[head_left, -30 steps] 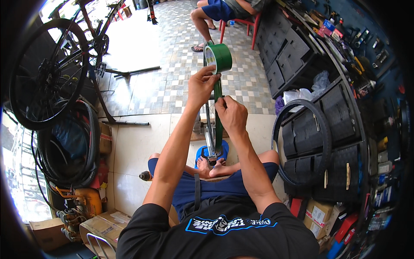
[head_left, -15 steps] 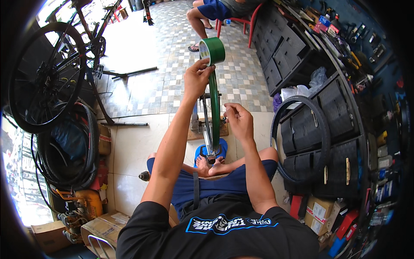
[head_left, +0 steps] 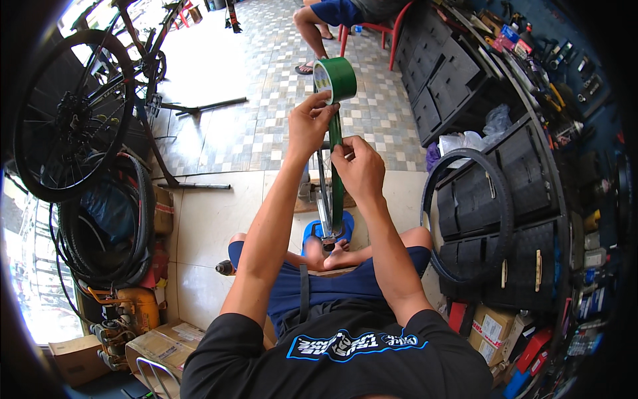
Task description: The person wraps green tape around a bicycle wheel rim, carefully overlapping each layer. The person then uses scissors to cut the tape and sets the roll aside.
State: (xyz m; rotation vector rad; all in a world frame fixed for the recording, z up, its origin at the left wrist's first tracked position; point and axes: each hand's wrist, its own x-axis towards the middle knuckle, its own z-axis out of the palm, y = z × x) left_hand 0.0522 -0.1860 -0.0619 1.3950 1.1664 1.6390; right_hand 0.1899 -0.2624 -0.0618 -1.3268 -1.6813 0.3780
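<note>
My left hand point(head_left: 308, 128) is closed on the lower edge of a wide roll of green tape point(head_left: 343, 80), held up in front of me. From the roll a green strip point(head_left: 335, 131) runs down toward a bicycle wheel point(head_left: 323, 193), seen nearly edge-on in a stand on a wooden base point(head_left: 307, 205). Just below the left fingers, my right hand point(head_left: 362, 169) pinches the strip at its side. Green tape point(head_left: 337, 199) also shows along the near part of the wheel's rim; my hands hide some of the rim.
Between my feet lies blue footwear point(head_left: 310, 229). A loose tyre point(head_left: 426, 199) leans on black drawers point(head_left: 495, 199) at right. A bicycle point(head_left: 80, 120) and hanging tyres point(head_left: 143, 213) stand at left. Ahead, another person point(head_left: 309, 30) sits on a red chair point(head_left: 392, 40).
My right hand has moved up and left from beside the wheel onto the tape strip. My left hand with the roll has shifted slightly right.
</note>
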